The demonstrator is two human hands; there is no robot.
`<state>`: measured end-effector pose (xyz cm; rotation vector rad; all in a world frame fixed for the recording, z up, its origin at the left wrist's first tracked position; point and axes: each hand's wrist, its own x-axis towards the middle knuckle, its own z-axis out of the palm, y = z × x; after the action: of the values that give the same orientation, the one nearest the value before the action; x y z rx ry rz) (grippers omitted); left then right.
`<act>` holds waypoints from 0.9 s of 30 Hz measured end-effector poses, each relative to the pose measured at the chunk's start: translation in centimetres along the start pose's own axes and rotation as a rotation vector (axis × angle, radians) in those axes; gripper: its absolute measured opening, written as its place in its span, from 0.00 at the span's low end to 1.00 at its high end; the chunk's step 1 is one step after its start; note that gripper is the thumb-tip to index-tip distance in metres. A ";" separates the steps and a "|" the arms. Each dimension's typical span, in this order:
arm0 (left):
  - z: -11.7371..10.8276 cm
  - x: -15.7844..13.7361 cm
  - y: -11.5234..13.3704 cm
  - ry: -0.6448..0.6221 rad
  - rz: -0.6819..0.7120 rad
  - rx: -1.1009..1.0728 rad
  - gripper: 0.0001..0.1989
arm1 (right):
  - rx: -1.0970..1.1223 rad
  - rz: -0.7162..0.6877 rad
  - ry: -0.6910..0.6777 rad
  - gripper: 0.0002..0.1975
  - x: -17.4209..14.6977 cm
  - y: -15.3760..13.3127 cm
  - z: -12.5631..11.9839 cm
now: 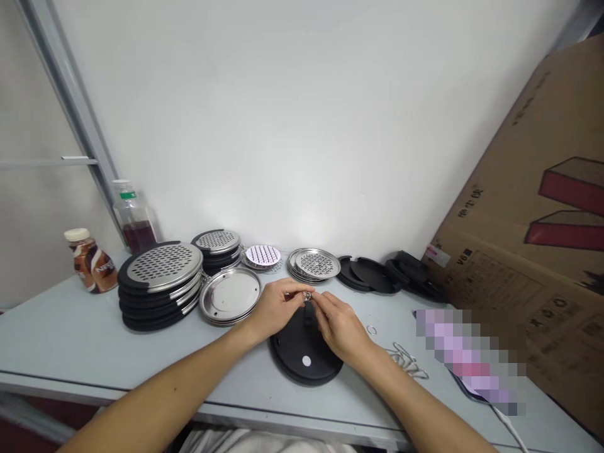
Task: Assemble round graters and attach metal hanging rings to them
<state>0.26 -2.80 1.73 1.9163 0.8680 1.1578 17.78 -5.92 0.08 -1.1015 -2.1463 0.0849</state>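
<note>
In the middle of the table lies a round black disc point(306, 372) with a white round spot near its front edge and a small dark tab point(309, 314) at its far side. My left hand point(282, 307) and my right hand point(343, 326) meet above that tab. Between their fingertips shows a small shiny metal ring point(307, 296); both hands pinch it. Fingers hide part of the disc, and how the ring sits at the tab cannot be made out. A loose metal ring point(372, 329) and a tangle of metal clips point(406, 362) lie right of my right hand.
Stacked perforated discs with black rims point(160, 267) stand left, with steel plates point(231, 294) beside them. Grater plates point(317, 264) and black covers point(372, 275) line the wall. Two bottles point(92, 261) stand far left; a blurred phone point(467, 365) and cardboard box point(523, 251) are right.
</note>
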 end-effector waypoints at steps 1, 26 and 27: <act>0.0 0.0 0.0 0.001 0.002 0.001 0.13 | -0.011 -0.006 0.002 0.13 -0.1 0.0 0.1; 0.5 0.0 0.8 -0.045 -0.132 -0.280 0.11 | -0.179 -0.113 0.149 0.09 -0.3 -0.3 0.5; 0.5 0.0 0.8 -0.044 -0.132 -0.283 0.11 | -0.194 -0.132 0.157 0.09 -0.4 -0.3 0.5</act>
<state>0.87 -3.36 2.18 1.6248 0.7513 1.0914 17.40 -6.24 -0.42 -1.0341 -2.1106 -0.2675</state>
